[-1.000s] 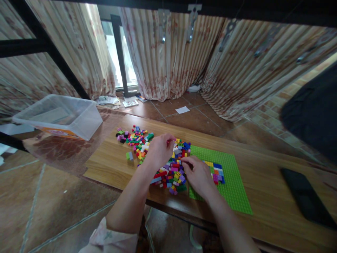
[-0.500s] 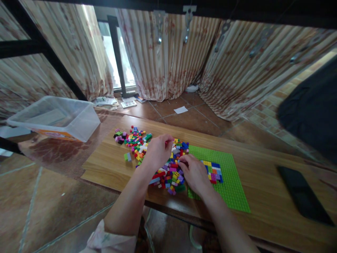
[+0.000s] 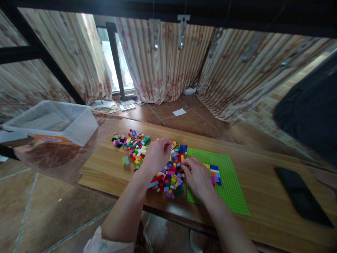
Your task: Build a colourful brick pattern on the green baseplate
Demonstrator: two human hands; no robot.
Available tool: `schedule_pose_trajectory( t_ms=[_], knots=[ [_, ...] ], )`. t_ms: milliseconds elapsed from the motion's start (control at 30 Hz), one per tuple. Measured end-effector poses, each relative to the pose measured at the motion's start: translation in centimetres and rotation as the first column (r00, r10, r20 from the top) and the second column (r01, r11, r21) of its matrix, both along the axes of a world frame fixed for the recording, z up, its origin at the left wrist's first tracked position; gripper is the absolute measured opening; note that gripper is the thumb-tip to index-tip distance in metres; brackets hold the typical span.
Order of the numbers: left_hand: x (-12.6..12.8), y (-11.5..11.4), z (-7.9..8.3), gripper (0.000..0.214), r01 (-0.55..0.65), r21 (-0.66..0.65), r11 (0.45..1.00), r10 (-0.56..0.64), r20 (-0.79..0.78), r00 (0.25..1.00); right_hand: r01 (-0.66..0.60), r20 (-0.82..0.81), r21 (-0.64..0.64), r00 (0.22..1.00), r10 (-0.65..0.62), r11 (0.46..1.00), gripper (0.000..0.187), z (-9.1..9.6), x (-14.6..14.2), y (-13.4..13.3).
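Note:
A heap of loose colourful toy bricks [image 3: 172, 181] spreads over the wooden table. Above its middle, my left hand [image 3: 158, 153] has its fingertips pinched together; whatever they may hold is too small to make out. My right hand [image 3: 196, 174] is at the heap's right edge, beside the green baseplate [image 3: 231, 182]. Its thumb and fingers are curled together at the bricks, and their contents are hidden. On the baseplate a multicoloured block of joined bricks [image 3: 215, 173] is partly covered by my right hand.
A clear plastic bin [image 3: 88, 124] with an orange label stands at the left. A black phone-like slab [image 3: 302, 195] lies on the table [image 3: 105, 172] at the right. Papers [image 3: 104, 104] rest on the tiled floor near the curtains [image 3: 155, 70]. A dark shape [image 3: 310, 109] fills the right edge.
The view has tilted up slightly, so the scene sits a little lower. My right hand's fingers have shifted slightly at the heap's edge. My left hand stays pinched over the bricks.

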State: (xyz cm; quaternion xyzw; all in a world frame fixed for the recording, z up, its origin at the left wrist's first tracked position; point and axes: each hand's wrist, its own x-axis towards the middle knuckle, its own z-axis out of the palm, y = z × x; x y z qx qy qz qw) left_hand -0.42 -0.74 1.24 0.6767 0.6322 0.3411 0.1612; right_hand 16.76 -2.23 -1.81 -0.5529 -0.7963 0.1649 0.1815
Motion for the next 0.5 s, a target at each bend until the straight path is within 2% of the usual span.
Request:
schedule_pose_trajectory(
  t_ms=[167, 500],
  knots=[
    [0.1, 0.01, -0.11, 0.017, 0.0, -0.001, 1.0, 0.0, 0.01, 1.0, -0.055, -0.058, 0.012, 0.997, 0.055, 0.998, 0.018, -0.18, -0.18, 0.16],
    [0.05, 0.02, -0.12, 0.016, 0.006, 0.005, 1.0, -0.006, -0.005, 1.0, -0.083, 0.05, 0.004, 0.995, 0.083, 0.997, 0.016, -0.56, -0.45, 0.55]
  ],
)
